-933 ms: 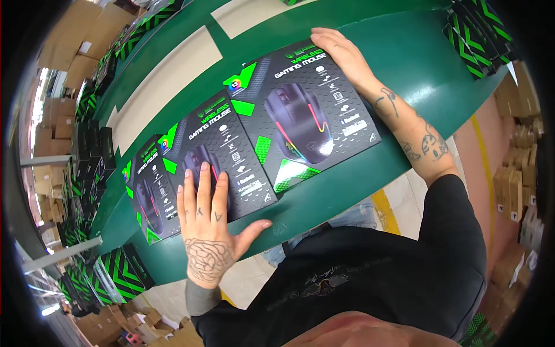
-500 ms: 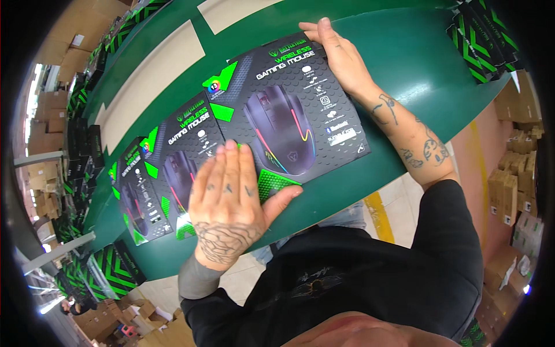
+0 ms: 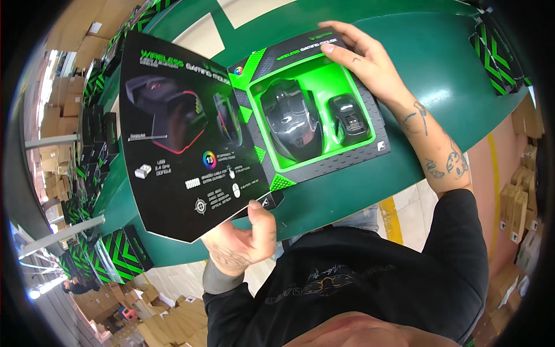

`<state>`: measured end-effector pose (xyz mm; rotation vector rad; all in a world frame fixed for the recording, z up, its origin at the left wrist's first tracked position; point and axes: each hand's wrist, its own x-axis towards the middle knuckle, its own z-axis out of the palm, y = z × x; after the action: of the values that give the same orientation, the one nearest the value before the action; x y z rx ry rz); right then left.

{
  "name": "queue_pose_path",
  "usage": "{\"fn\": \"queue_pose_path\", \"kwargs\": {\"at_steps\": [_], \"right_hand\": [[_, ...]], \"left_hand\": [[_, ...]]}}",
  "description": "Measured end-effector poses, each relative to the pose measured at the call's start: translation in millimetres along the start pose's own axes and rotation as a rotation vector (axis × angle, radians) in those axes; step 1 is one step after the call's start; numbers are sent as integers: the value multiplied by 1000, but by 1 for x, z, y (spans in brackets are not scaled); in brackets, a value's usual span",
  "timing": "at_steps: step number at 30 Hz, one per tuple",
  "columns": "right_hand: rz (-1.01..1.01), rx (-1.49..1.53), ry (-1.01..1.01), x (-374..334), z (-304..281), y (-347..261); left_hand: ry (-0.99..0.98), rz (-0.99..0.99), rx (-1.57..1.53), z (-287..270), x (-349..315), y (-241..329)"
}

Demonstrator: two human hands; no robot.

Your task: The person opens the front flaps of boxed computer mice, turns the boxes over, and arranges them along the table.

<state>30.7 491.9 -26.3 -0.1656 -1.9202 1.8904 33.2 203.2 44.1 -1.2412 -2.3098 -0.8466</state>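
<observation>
Fingers of the right hand [image 3: 370,65] are holding, half-curled, the black-and-green rectangular cardboard box [image 3: 335,163] by the front edge of the smooth green counter [image 3: 428,63]; those of the left hand [image 3: 240,244] are hiding behind the box's black cardboard flap [image 3: 173,173], grip unclear; uneven pulling could be creasing it

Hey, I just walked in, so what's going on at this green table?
A person has a black-and-green mouse box open on the green table. Their right hand holds its upper right corner, thumb on the front. Their left hand is at the lower edge of the front flap, which is swung open to the left. In the bright green window, a dark mouse and a small black piece are in place, side by side.
</observation>
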Motion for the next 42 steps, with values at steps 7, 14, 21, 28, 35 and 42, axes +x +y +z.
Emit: {"fn": "queue_pose_path", "kwargs": {"at_steps": [7,14,21,28,35,42], "right_hand": [[-246,174,-68,-12,7,-22],[-718,305,-120,-6,10,-32],[70,98,354,4,4,-11],[-256,69,460,1,-9,-28],[-514,-702,-243,-2,66,-113],[-178,-1203,-719,57,172,-69]], "left_hand": [[-194,457,753,1,-21,-13],[-348,254,441,-5,-17,-6],[-599,156,154,-10,5,-6],[-550,-124,427,-84,-20,-58],[-416,-316,504,-111,-64,-101],[-172,-317,550,-59,-60,-87]]}}
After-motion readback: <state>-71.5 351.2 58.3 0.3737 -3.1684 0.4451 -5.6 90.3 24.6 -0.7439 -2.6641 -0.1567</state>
